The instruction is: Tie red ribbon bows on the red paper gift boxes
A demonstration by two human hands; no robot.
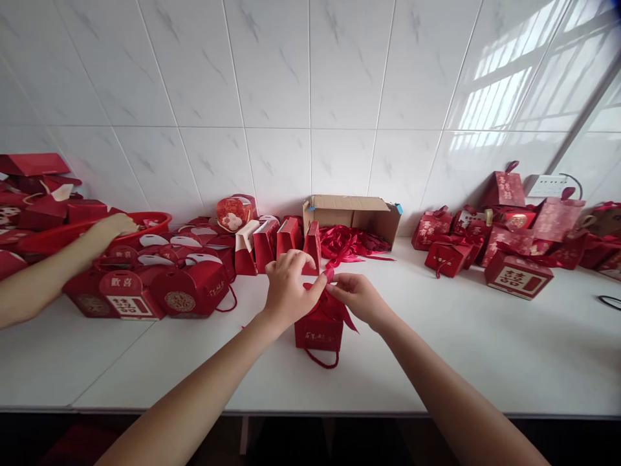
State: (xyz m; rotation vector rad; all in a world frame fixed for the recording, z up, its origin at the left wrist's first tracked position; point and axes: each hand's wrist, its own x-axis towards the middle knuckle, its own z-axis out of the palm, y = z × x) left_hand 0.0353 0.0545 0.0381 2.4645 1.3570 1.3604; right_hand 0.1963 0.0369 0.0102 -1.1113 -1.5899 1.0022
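A small red gift box point(317, 333) with gold lettering stands on the white table in front of me, its dark red cord handle hanging at the front. Above the box, my left hand point(294, 288) pinches a red ribbon point(329, 275) between thumb and fingers. From the right, my right hand point(356, 294) has its fingertips closed on the same ribbon, close to the left thumb. One ribbon tail slants down to the right over the box. My fingers partly hide the box top.
A cardboard box point(352, 213) of red ribbons stands behind, beside upright red boxes point(288, 239). More gift boxes point(187, 288) crowd the left, others point(519, 275) the right. Another person's hand point(114, 226) reaches over a red basin point(162, 223).
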